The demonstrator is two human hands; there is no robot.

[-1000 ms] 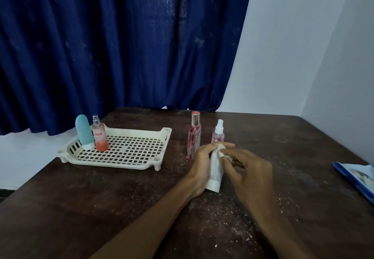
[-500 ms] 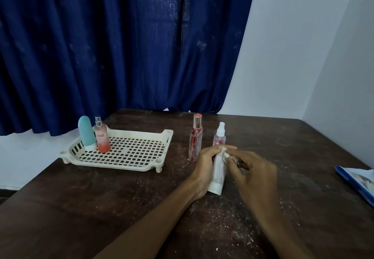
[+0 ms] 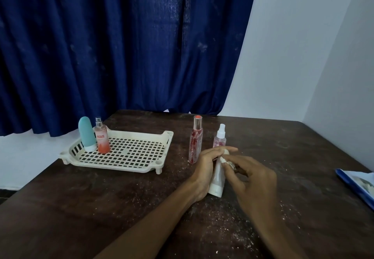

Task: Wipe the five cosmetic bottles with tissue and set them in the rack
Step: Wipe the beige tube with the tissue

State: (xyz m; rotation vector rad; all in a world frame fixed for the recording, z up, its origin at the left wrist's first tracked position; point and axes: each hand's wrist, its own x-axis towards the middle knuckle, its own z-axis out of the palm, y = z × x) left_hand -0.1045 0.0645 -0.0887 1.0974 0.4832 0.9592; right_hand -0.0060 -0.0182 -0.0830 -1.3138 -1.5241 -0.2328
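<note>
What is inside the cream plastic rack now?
Two bottles stand upright in the far-left corner of the cream plastic rack: a teal rounded tube and a clear spray bottle with orange liquid, side by side. What lies under their bases is hidden.

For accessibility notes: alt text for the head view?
Left hand holds a white tube while right hand presses tissue against it. A teal bottle and orange spray stand in the cream rack; a red bottle and pink spray stand on the table nearby.

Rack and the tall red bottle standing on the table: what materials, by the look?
Cream grid-floored rack: likely moulded plastic, matte, one-piece lattice. Tall clear bottle with red contents: glass or hard clear plastic, glossy; see-through walls, cannot tell which.
</note>
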